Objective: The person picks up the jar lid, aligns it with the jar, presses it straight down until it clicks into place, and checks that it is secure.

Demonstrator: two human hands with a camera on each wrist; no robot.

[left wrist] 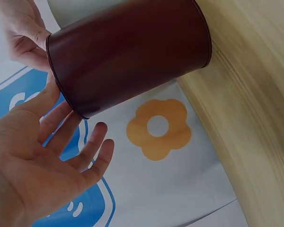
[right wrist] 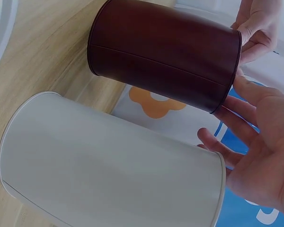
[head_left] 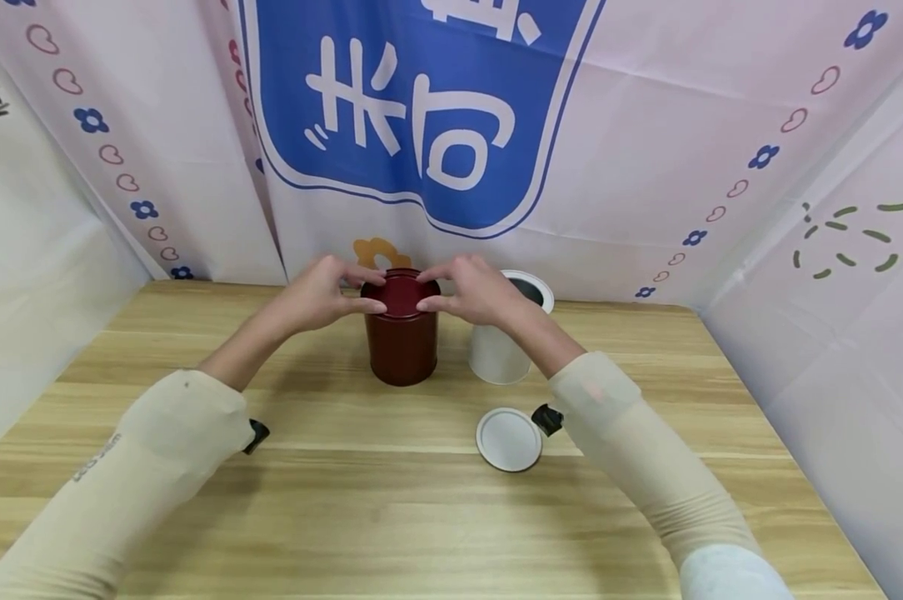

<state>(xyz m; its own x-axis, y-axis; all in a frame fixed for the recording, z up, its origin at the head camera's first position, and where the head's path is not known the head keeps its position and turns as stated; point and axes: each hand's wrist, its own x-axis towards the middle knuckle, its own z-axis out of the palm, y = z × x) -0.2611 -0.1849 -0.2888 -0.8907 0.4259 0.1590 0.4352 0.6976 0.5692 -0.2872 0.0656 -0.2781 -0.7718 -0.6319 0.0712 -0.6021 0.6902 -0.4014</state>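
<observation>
A dark red can (head_left: pixel 402 346) stands upright near the back of the table, its red lid (head_left: pixel 401 296) on top. My left hand (head_left: pixel 320 296) reaches in from the left and touches the lid near its rim with thumb and fingertips. From the opposite side, my right hand (head_left: pixel 470 292) touches it the same way. Both wrist views show thumbs and fingers fairly straight at the can's top end, with the outer fingers off it. Just right of the red can, partly behind my right hand and forearm, a white can (head_left: pixel 496 354) stands with its dark inside showing.
A round white lid (head_left: pixel 509 440) lies on the wooden table (head_left: pixel 331 517) in front of the white can. Printed cloth (head_left: pixel 609 208) hangs directly behind the cans, and more cloth bounds the table's left and right sides.
</observation>
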